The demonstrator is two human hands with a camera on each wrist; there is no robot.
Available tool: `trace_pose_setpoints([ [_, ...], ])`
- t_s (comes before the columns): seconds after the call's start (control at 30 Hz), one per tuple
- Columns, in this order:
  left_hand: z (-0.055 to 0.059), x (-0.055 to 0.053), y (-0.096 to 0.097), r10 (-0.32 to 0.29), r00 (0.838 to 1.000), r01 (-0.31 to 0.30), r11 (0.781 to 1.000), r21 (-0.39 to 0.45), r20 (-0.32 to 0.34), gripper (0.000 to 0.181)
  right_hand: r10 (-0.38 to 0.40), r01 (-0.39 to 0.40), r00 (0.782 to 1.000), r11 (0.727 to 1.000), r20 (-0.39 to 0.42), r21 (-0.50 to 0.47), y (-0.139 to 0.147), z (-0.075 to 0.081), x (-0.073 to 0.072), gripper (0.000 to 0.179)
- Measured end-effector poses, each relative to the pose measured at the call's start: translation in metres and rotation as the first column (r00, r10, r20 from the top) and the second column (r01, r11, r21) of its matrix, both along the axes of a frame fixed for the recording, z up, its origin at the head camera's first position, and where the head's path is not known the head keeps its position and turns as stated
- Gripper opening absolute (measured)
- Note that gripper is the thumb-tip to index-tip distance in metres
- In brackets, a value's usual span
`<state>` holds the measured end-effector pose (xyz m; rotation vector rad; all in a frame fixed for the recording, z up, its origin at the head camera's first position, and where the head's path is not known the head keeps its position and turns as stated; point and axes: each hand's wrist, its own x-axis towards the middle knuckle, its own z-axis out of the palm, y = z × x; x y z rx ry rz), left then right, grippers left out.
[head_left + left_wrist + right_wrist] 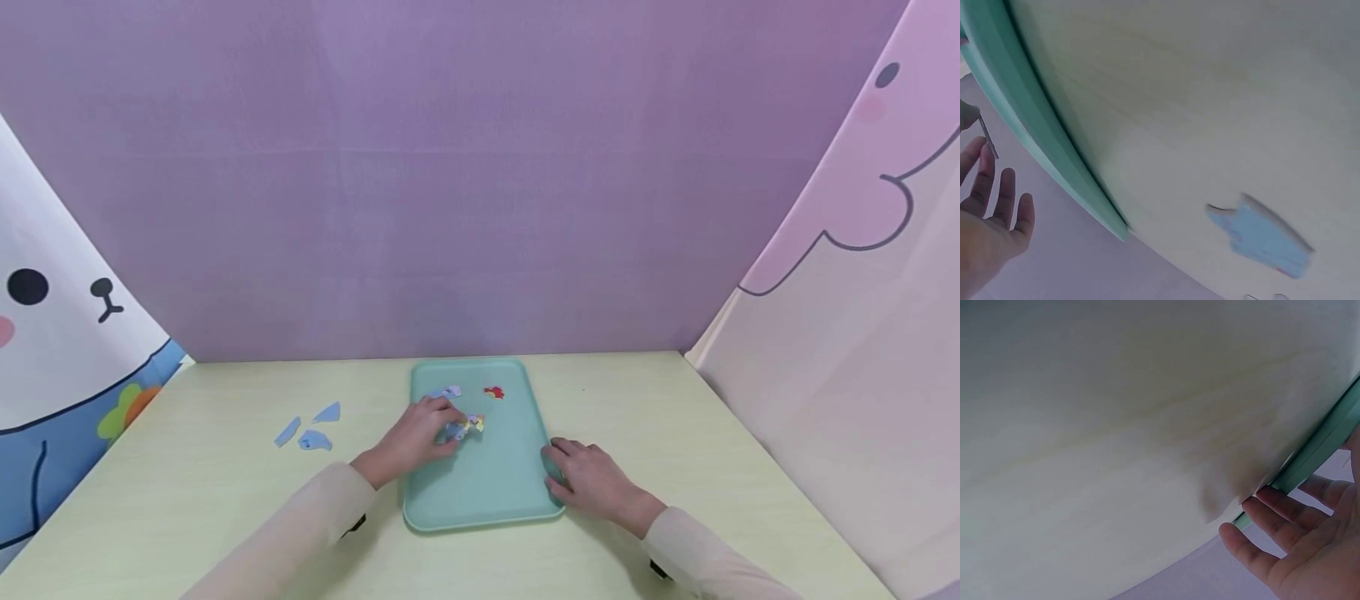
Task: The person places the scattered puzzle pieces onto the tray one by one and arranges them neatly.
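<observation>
My left hand [420, 433] is over the left half of the mint-green tray [495, 496]. It pinches a thin puzzle piece [989, 139], seen edge-on in the left wrist view. By its fingertips in the head view are joined-looking puzzle pieces [476, 423] in yellow, blue and purple, partly covered by the hand. Farther back on the tray lie a blue-and-purple piece [450, 392] and a small red piece [494, 392]. My right hand [596, 483] rests at the tray's right rim, its fingers [1285, 509] fairly straight and touching the edge.
Several loose blue puzzle pieces [315, 440] lie on the pale wooden table [225, 483] left of the tray; one blue piece [1269, 237] shows in the left wrist view. A purple curtain [480, 183] stands behind the table, with printed cloth at both sides.
</observation>
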<state>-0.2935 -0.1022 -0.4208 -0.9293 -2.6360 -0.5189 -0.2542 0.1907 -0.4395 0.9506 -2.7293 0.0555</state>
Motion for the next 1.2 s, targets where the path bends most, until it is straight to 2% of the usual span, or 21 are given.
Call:
trace_pose_setpoints([
  [0.2,0.002,-0.009,0.010,-0.021,0.999,0.021,1.000,-0.005,0.047,0.025,0.002,-0.002,1.000,1.000,-0.005,-0.002,0.000,0.002,0.000,0.038],
  [0.5,0.006,-0.021,0.023,-0.008,0.994,0.010,1.000,-0.022,0.111,0.026,0.002,-0.001,1.000,1.000,0.002,-0.011,0.001,0.002,0.001,0.038],
  [0.83,0.009,-0.032,0.036,0.001,0.993,0.007,0.998,-0.065,0.117,0.025,-0.001,0.001,1.000,1.000,0.001,-0.004,0.000,0.001,-0.001,0.039],
  [1.2,0.013,-0.042,0.047,0.002,0.978,0.010,0.998,-0.060,0.208,0.028,0.003,-0.003,1.000,1.000,-0.005,-0.004,0.001,0.000,0.000,0.038],
])
